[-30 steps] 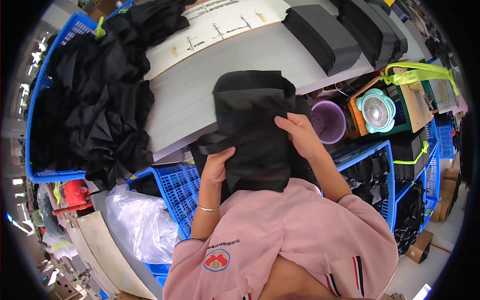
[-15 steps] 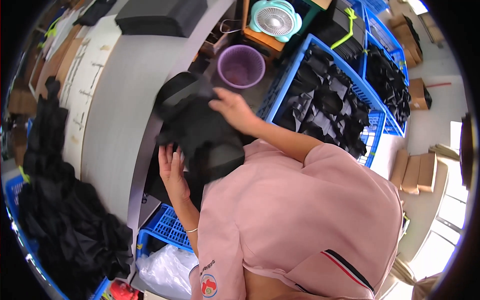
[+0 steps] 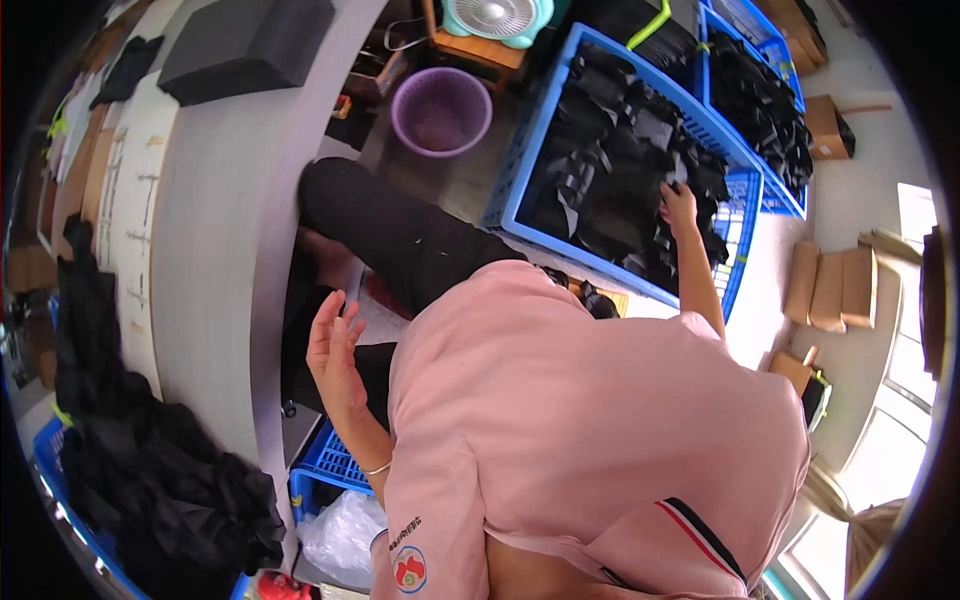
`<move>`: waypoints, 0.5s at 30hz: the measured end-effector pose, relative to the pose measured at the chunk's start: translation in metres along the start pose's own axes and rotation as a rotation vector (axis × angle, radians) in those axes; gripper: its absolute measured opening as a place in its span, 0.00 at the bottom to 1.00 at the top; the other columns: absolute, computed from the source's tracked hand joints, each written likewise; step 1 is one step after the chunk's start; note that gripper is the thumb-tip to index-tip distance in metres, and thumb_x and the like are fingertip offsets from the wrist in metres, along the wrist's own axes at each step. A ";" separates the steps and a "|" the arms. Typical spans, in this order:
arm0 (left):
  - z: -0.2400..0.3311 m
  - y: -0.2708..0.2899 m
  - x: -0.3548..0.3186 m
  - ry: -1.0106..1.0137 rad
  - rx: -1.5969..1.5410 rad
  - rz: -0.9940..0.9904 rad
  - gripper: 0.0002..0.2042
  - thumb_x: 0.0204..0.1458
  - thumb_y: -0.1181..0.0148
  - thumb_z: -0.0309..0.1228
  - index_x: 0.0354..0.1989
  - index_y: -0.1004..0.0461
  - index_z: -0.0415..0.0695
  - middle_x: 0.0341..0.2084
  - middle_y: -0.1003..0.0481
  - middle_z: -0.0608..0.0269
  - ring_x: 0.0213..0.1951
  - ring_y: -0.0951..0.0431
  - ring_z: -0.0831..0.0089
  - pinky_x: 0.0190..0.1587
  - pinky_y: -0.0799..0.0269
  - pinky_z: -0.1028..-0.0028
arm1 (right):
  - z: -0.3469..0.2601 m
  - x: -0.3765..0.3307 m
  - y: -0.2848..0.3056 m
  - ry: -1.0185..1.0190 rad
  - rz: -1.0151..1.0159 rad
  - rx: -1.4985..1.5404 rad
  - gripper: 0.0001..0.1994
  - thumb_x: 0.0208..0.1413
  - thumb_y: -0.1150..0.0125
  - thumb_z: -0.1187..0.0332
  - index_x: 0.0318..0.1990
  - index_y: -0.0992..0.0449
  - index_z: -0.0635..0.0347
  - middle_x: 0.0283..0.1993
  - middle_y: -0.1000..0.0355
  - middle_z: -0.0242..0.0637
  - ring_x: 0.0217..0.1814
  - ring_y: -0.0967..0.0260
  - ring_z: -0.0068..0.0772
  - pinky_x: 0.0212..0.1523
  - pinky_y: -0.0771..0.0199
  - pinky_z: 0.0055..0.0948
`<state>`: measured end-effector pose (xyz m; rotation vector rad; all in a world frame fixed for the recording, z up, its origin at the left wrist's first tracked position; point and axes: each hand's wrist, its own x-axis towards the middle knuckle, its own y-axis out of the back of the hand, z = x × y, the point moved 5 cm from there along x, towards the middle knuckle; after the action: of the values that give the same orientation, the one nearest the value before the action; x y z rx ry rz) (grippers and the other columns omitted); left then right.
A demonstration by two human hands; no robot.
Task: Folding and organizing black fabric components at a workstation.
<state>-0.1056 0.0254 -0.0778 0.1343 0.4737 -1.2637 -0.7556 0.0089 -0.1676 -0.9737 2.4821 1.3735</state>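
Observation:
My left hand [image 3: 338, 352] is raised over my lap beside the table edge, fingers apart, with nothing in it. Stretched out to the right, my right hand [image 3: 679, 207] is over a large blue plastic crate [image 3: 513, 205]. Its fingers are curled together at a black fabric piece [image 3: 620, 215], which lies among the others in the crate; the fingertips are partly hidden. Several of these pieces show grey patches.
A long grey table [image 3: 215, 220] runs along my left, with a black block [image 3: 245, 50] at its far end. Black cloth [image 3: 150, 430] is heaped at far left. Ahead are a purple basket [image 3: 440, 112] and a fan [image 3: 497, 15]. Another blue crate [image 3: 335, 455] with clear plastic stands below.
The black fabric piece has gone from over my lap toward the crate on the right with my right hand. My left hand has let go of it, and my dark-trousered leg now shows.

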 end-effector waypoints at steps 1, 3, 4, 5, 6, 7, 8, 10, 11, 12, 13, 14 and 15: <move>0.016 0.005 -0.004 -0.071 0.002 -0.015 0.18 0.63 0.45 0.29 0.60 0.30 0.37 0.58 0.28 0.54 0.57 0.25 0.65 0.57 0.28 0.68 | -0.003 0.014 -0.008 0.301 0.264 -0.341 0.32 0.51 0.36 0.55 0.59 0.31 0.68 0.45 0.24 0.54 0.47 0.25 0.52 0.49 0.26 0.42; 0.061 0.010 -0.010 -0.233 0.009 -0.034 0.17 0.64 0.47 0.27 0.59 0.30 0.34 0.57 0.27 0.52 0.56 0.25 0.64 0.59 0.29 0.66 | 0.011 0.041 -0.037 0.486 0.315 -0.399 0.28 0.52 0.38 0.56 0.56 0.28 0.68 0.52 0.25 0.55 0.53 0.26 0.54 0.55 0.29 0.43; 0.092 0.014 -0.014 -0.350 0.002 -0.023 0.16 0.64 0.50 0.26 0.58 0.30 0.34 0.55 0.26 0.51 0.55 0.24 0.63 0.60 0.29 0.65 | 0.002 0.044 -0.054 0.607 0.278 -0.391 0.26 0.52 0.36 0.60 0.55 0.28 0.68 0.50 0.24 0.52 0.48 0.24 0.48 0.47 0.25 0.40; 0.126 0.021 -0.022 -0.515 -0.024 -0.013 0.15 0.65 0.51 0.25 0.57 0.29 0.33 0.53 0.25 0.49 0.55 0.23 0.60 0.60 0.29 0.63 | -0.012 0.045 -0.075 0.559 0.147 -0.207 0.23 0.53 0.35 0.64 0.55 0.26 0.65 0.46 0.24 0.48 0.43 0.24 0.38 0.37 0.22 0.33; 0.168 0.019 -0.031 -0.735 0.037 -0.096 0.16 0.65 0.51 0.28 0.58 0.30 0.31 0.53 0.25 0.47 0.56 0.24 0.55 0.61 0.31 0.58 | -0.026 0.041 -0.081 0.577 0.137 -0.177 0.22 0.54 0.35 0.65 0.56 0.26 0.64 0.47 0.25 0.46 0.42 0.25 0.34 0.35 0.22 0.29; 0.211 0.027 -0.038 -0.953 0.071 -0.197 0.21 0.66 0.55 0.35 0.60 0.33 0.30 0.54 0.27 0.41 0.58 0.26 0.49 0.65 0.36 0.52 | -0.041 0.033 -0.090 0.593 0.126 -0.145 0.22 0.54 0.35 0.65 0.56 0.25 0.63 0.49 0.27 0.44 0.41 0.25 0.29 0.32 0.22 0.26; 0.260 0.037 -0.067 -1.068 -0.034 -0.217 0.27 0.65 0.60 0.40 0.62 0.37 0.28 0.57 0.30 0.36 0.61 0.29 0.45 0.67 0.41 0.50 | -0.073 0.005 -0.119 0.637 0.037 -0.084 0.22 0.54 0.35 0.65 0.55 0.25 0.64 0.52 0.29 0.47 0.43 0.24 0.36 0.42 0.24 0.31; 0.305 0.038 -0.105 -1.079 -0.265 -0.377 0.27 0.63 0.56 0.43 0.59 0.32 0.31 0.58 0.31 0.39 0.61 0.30 0.51 0.69 0.43 0.56 | -0.141 -0.049 -0.144 0.788 -0.045 -0.076 0.19 0.56 0.36 0.69 0.55 0.26 0.66 0.58 0.34 0.48 0.43 0.23 0.35 0.49 0.24 0.32; 0.299 0.052 -0.118 -1.111 -0.264 -0.303 0.27 0.63 0.56 0.43 0.59 0.32 0.31 0.58 0.31 0.39 0.61 0.30 0.51 0.69 0.43 0.56 | -0.165 -0.063 -0.156 0.842 -0.071 -0.090 0.19 0.56 0.36 0.69 0.55 0.26 0.66 0.58 0.34 0.48 0.43 0.23 0.35 0.49 0.24 0.32; 0.294 0.061 -0.131 -1.135 -0.255 -0.229 0.27 0.62 0.56 0.43 0.59 0.32 0.31 0.58 0.31 0.39 0.60 0.30 0.51 0.69 0.42 0.56 | -0.185 -0.082 -0.166 1.026 -0.074 -0.082 0.19 0.56 0.37 0.70 0.55 0.26 0.66 0.58 0.34 0.48 0.43 0.23 0.35 0.49 0.24 0.32; 0.290 0.068 -0.137 -1.153 -0.250 -0.169 0.27 0.62 0.56 0.43 0.58 0.32 0.31 0.58 0.30 0.39 0.60 0.30 0.51 0.68 0.42 0.56 | -0.201 -0.097 -0.172 1.199 -0.068 -0.066 0.19 0.57 0.38 0.71 0.55 0.27 0.66 0.58 0.34 0.48 0.42 0.24 0.35 0.48 0.24 0.33; 0.286 0.074 -0.143 -1.169 -0.241 -0.108 0.26 0.62 0.56 0.43 0.58 0.32 0.31 0.57 0.30 0.39 0.60 0.29 0.51 0.68 0.42 0.56 | -0.212 -0.107 -0.177 1.230 -0.093 -0.046 0.18 0.58 0.39 0.72 0.55 0.27 0.65 0.57 0.34 0.48 0.43 0.24 0.35 0.49 0.24 0.32; 0.284 0.082 -0.151 -1.186 -0.219 -0.046 0.26 0.62 0.56 0.43 0.58 0.32 0.31 0.57 0.30 0.39 0.60 0.29 0.51 0.68 0.42 0.56 | -0.224 -0.125 -0.183 1.253 -0.094 -0.080 0.17 0.58 0.38 0.72 0.55 0.27 0.64 0.57 0.34 0.47 0.44 0.25 0.35 0.49 0.24 0.31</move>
<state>0.0141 0.0840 0.2257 -0.7846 -0.4193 -1.1112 -0.5083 -0.1793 -0.1170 -2.5059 2.9867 0.9142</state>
